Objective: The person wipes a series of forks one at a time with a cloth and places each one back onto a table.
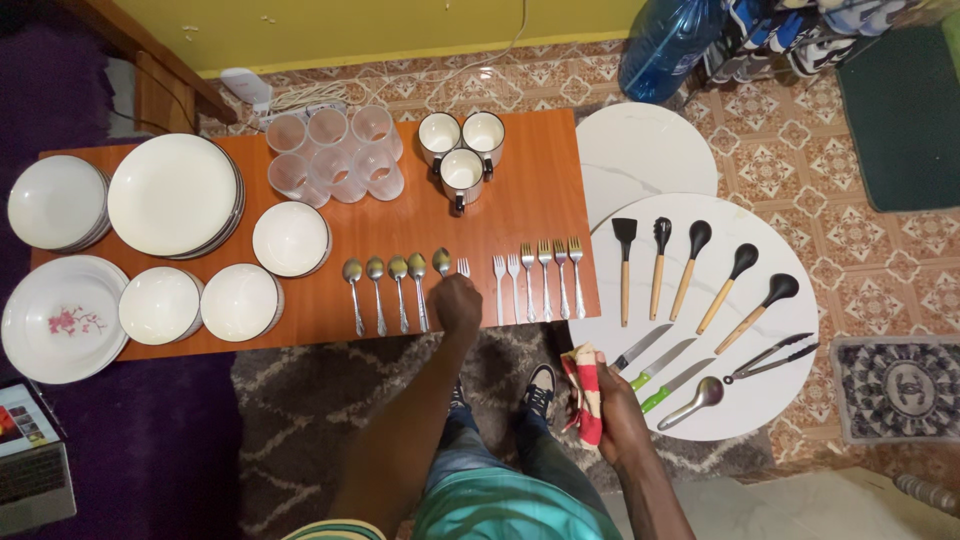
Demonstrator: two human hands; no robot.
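Orange table (520, 190) holds cutlery in a row; left hand (458, 305) seemingly grips a spoon (441, 262) and fork (463, 267); right hand (612, 412) clutches a red-striped cloth (585, 395).

The single camera sits on my head and looks almost straight down from standing height, taking in the whole counter (520, 180), the round white table (700, 400) beside it, and my feet.

I see a yellow wall (400, 25) above a patterned tile floor (860, 250). An orange wooden table (530, 190) stands on a grey rug (300, 420), two round white tables (640, 150) just beside its right edge.
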